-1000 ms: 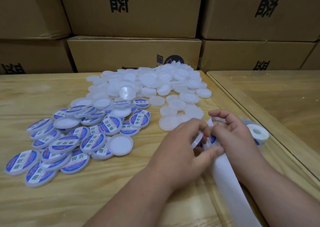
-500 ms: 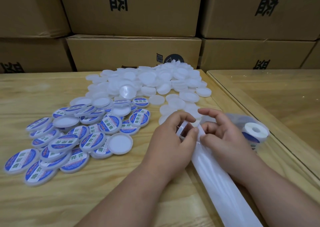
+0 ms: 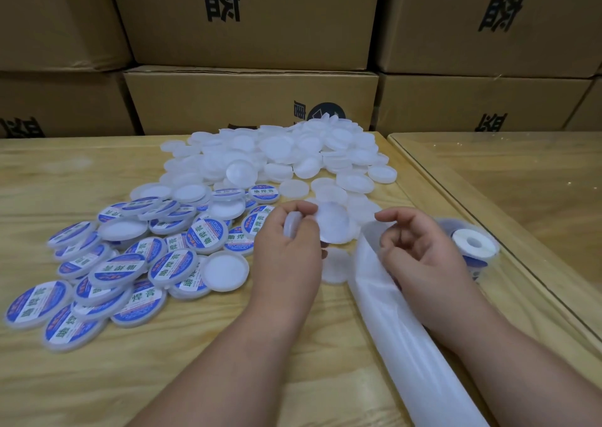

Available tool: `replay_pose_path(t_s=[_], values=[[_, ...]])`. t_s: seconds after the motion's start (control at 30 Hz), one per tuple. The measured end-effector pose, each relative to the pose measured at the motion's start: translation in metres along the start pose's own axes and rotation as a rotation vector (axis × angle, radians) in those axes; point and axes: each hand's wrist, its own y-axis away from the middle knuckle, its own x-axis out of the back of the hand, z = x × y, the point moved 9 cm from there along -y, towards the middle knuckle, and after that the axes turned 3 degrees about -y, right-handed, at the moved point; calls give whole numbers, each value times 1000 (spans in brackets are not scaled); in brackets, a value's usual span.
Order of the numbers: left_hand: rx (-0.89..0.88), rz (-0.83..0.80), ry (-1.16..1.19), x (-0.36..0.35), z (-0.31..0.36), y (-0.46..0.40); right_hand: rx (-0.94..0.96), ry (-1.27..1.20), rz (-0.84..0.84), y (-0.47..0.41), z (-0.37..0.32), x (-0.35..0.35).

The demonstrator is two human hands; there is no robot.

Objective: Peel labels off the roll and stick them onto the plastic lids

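Lid [image 3: 334, 227] was pinched by left hand [image 3: 288, 247]; right hand [image 3: 423, 254], fingers curled, gripped backing strip [image 3: 400, 338] beside label roll [image 3: 474, 244].

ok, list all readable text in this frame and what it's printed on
"助焊膏", seen upside down: labelled lids, large characters.
Small print on those labels: too blurred to read.
Large black characters on the cardboard boxes: rotated and cropped, not reliably readable.
Label roll: blue labels, text not readable.
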Motion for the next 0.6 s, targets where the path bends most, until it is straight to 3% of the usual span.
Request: replay_pose_path(t_s=[0.17,0.6], values=[[10,-95,-66,-11,-1,6,135,44,66,1,-12,3],[24,-161,-93,-19,-2,8,182,125,69,1,-13,4]])
